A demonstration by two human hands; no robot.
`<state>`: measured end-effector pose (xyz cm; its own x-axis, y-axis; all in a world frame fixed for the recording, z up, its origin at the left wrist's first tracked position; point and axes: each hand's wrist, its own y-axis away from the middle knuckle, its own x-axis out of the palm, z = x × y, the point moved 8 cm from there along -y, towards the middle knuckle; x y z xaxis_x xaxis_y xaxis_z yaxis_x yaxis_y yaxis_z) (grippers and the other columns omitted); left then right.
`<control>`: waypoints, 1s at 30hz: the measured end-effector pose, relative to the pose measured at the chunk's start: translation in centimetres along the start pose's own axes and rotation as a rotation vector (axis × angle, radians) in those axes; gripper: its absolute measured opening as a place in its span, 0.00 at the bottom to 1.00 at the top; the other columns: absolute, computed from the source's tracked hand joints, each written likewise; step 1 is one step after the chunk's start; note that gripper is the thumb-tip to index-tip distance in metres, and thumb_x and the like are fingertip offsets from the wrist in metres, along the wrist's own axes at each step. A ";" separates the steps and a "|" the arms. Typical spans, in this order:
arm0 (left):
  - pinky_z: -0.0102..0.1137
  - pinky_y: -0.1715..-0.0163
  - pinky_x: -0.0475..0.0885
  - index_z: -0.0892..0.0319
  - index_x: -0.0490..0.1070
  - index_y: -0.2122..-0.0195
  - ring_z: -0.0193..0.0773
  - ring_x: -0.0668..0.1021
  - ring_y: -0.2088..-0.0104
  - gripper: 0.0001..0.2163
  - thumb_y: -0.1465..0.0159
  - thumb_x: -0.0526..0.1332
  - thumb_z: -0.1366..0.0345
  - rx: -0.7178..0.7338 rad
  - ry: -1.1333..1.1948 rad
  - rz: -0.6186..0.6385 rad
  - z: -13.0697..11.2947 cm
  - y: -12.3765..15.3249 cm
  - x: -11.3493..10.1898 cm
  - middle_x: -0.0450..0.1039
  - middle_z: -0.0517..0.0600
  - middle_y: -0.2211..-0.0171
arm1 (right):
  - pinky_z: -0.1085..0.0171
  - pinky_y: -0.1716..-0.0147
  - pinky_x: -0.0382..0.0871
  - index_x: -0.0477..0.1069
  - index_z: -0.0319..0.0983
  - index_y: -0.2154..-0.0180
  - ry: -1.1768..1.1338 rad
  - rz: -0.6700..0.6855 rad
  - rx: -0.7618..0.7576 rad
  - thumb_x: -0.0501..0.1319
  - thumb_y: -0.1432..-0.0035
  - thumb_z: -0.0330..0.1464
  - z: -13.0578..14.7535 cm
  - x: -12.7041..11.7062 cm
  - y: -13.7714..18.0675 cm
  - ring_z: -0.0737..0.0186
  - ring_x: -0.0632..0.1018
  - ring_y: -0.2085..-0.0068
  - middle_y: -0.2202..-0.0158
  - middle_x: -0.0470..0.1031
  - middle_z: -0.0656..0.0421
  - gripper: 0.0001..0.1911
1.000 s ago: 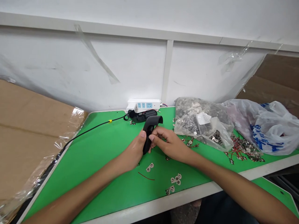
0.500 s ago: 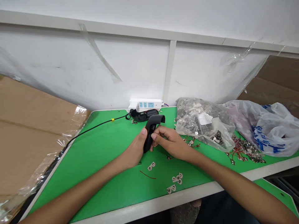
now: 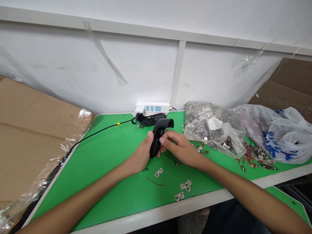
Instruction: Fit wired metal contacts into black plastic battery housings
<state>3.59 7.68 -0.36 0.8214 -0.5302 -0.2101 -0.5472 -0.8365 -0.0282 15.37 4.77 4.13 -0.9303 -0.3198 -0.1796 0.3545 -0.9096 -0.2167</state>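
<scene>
A black pistol-shaped tool (image 3: 159,133) stands upright over the green mat (image 3: 107,156), between both my hands. My left hand (image 3: 142,152) is wrapped round its handle from the left, thumb up along the side. My right hand (image 3: 176,146) is closed, with thumb and fingertips pinched against the handle's right side; whether it pinches a small part there I cannot make out. Small metal contact pieces (image 3: 185,186) and a short red wire (image 3: 154,181) lie on the mat just in front of my hands.
A white power strip (image 3: 152,108) and a black device with a black cable (image 3: 102,131) sit at the mat's back edge. A clear bag of metal parts (image 3: 209,125), a white plastic bag (image 3: 275,131) and loose wired contacts (image 3: 255,156) lie right. Cardboard (image 3: 31,130) leans left.
My hands and the black tool have stayed in nearly the same grip. The view has shifted slightly, and the right fingers have crept a little higher on the handle.
</scene>
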 end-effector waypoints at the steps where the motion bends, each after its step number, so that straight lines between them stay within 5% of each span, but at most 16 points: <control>1: 0.37 0.61 0.69 0.58 0.74 0.62 0.44 0.72 0.65 0.37 0.25 0.33 0.37 0.000 0.000 -0.004 0.0 0.0 0.0 0.76 0.53 0.68 | 0.60 0.58 0.73 0.69 0.41 0.64 0.005 0.000 0.001 0.58 0.25 0.46 0.1 0.0 0.0 0.61 0.82 0.63 0.68 0.79 0.60 0.17; 30: 0.38 0.61 0.69 0.55 0.65 0.69 0.44 0.70 0.65 0.34 0.27 0.33 0.34 0.035 -0.157 -0.033 -1.6 0.4 0.0 0.71 0.52 0.68 | 0.59 0.59 0.74 0.71 0.42 0.63 0.170 -0.009 0.013 0.56 0.25 0.46 0.4 -0.3 0.1 0.59 0.81 0.61 0.66 0.82 0.59 0.17</control>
<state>3.59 7.15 1.15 0.8052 -0.4721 -0.3589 -0.5280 -0.8463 -0.0714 15.59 4.70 4.51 -0.9036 -0.2636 -0.3378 0.3443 -0.9159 -0.2064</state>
